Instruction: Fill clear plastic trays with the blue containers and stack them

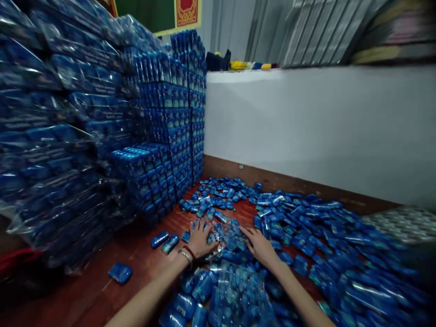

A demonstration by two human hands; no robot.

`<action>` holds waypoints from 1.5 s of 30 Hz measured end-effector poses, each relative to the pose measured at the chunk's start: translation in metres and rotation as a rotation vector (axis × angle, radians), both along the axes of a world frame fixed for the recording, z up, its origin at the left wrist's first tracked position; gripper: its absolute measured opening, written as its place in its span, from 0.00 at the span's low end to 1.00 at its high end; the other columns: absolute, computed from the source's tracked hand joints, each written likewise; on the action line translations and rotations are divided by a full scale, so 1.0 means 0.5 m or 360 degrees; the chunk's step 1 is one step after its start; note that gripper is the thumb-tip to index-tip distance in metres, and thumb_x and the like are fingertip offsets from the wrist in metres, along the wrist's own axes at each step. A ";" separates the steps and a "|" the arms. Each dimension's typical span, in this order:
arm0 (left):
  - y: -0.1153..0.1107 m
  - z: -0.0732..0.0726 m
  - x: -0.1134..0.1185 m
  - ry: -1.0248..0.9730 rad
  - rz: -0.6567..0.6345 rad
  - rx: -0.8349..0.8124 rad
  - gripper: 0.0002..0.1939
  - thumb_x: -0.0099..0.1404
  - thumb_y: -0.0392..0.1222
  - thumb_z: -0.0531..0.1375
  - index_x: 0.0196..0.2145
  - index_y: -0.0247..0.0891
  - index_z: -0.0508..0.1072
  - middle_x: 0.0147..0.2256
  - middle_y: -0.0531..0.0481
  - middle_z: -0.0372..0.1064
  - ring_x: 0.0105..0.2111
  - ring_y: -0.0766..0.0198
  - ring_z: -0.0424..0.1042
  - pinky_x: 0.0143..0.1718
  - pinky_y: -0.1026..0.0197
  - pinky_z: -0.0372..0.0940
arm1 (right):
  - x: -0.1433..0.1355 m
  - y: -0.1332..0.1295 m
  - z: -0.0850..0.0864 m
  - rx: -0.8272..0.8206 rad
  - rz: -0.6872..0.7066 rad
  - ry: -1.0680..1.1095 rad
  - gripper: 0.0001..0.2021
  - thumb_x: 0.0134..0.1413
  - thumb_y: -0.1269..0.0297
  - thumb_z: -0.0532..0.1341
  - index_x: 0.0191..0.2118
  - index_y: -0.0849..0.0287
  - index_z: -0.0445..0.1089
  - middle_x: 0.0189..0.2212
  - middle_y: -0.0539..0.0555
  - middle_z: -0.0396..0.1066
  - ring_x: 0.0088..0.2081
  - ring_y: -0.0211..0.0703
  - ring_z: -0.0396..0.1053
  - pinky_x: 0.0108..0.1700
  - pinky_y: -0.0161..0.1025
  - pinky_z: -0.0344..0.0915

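Observation:
Both my arms reach forward over a clear plastic bag (235, 290) of small blue packets, which lies on top of loose ones. My left hand (200, 240), with a red bead bracelet and a pale bangle at the wrist, rests fingers spread on the far left part of the plastic. Opposite it, my right hand (258, 245) lies with fingers stretched toward the packets (235, 234) between the two hands. Whether either palm presses on the film or on packets beneath cannot be made out. Two loose packets (165, 240) lie left of my left hand.
Tall stacks of blue packets (160, 118) stand at the left, with film-wrapped bundles (51, 150) nearer me. Loose packets (306, 222) spread over the red floor (146, 268) to the right. A white wall (306, 118) closes off the back. One packet (120, 272) lies alone at lower left.

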State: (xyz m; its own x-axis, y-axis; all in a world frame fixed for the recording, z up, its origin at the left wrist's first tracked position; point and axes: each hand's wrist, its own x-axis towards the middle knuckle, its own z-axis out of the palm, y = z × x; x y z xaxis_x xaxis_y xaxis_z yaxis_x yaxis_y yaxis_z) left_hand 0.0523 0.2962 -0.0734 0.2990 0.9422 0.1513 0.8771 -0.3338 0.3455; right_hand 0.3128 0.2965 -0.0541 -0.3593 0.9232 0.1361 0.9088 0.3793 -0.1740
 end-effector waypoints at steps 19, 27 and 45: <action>-0.184 0.103 -0.270 -0.1204 0.0723 0.0607 0.16 0.55 0.32 0.50 0.40 0.37 0.70 0.50 0.41 0.57 0.53 0.54 0.61 0.50 0.50 0.65 | -0.198 -0.345 0.192 0.0368 -0.0495 0.1498 0.25 0.56 0.51 0.52 0.56 0.56 0.55 0.37 0.57 0.72 0.34 0.47 0.72 0.36 0.44 0.70; -0.360 0.011 -0.429 -0.1033 0.0596 0.0414 0.13 0.52 0.35 0.51 0.34 0.36 0.72 0.46 0.40 0.64 0.49 0.52 0.66 0.53 0.46 0.61 | -0.099 -0.329 0.167 0.0430 -0.0843 0.1210 0.28 0.51 0.50 0.50 0.53 0.62 0.62 0.36 0.60 0.72 0.37 0.51 0.71 0.43 0.47 0.65; -0.606 -0.094 -0.389 -0.1035 0.0847 0.0440 0.27 0.67 0.49 0.47 0.60 0.38 0.54 0.58 0.41 0.57 0.58 0.53 0.58 0.58 0.48 0.56 | -0.492 -0.601 -0.028 0.0136 -0.0183 0.0699 0.21 0.54 0.66 0.55 0.55 0.48 0.64 0.47 0.55 0.70 0.46 0.49 0.69 0.45 0.41 0.65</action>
State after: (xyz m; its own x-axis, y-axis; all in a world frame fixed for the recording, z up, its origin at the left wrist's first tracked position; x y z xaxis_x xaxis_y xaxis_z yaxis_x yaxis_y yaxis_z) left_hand -0.1424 -0.0067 -0.1202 -0.3934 0.8364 0.3818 0.5981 -0.0826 0.7972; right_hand 0.0670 -0.0039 -0.0681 -0.1463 0.9327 0.3298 0.7929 0.3099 -0.5247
